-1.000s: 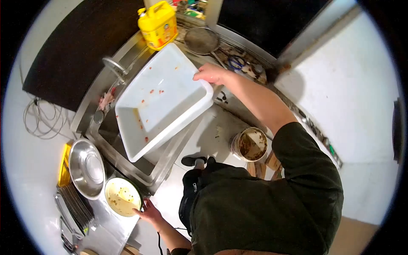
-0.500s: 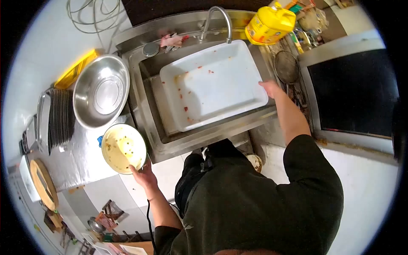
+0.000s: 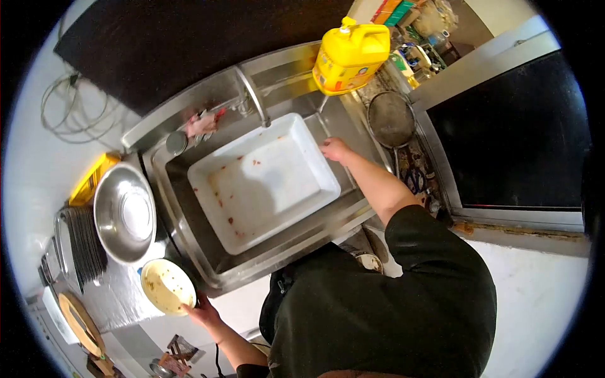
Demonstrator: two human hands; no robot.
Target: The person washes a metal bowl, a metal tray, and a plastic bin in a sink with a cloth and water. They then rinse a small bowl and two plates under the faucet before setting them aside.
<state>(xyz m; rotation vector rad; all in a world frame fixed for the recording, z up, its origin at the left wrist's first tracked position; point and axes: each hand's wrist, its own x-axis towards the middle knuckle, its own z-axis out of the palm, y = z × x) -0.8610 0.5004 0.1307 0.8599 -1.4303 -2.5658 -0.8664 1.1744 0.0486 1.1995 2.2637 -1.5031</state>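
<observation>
A pale yellow bowl (image 3: pixel 167 286) with dark bits stuck inside is held at its rim by my left hand (image 3: pixel 203 312), the thumb over the edge. My right hand (image 3: pixel 336 150) is at the right side of a white rectangular tub (image 3: pixel 271 183), its fingers bent near the rim. Small red scraps lie on the tub's bottom. The tub rests tilted inside the metal sink (image 3: pixel 189 217), below the curved faucet (image 3: pixel 253 94). Just left of the sink stands a large steel basin (image 3: pixel 125 214).
Behind the sink at the right stands a yellow jug (image 3: pixel 350 57). A round strainer (image 3: pixel 391 118) lies right of the sink. Dark stacked trays (image 3: pixel 82 249) and a round wooden board (image 3: pixel 82 323) are at the left. A pink cloth (image 3: pixel 203 124) lies on the sink's back ledge.
The view has turned and shifted, so the sink and tub appear lower and further left. My left hand still holds the bowl. My right hand remains by the tub's right side.
</observation>
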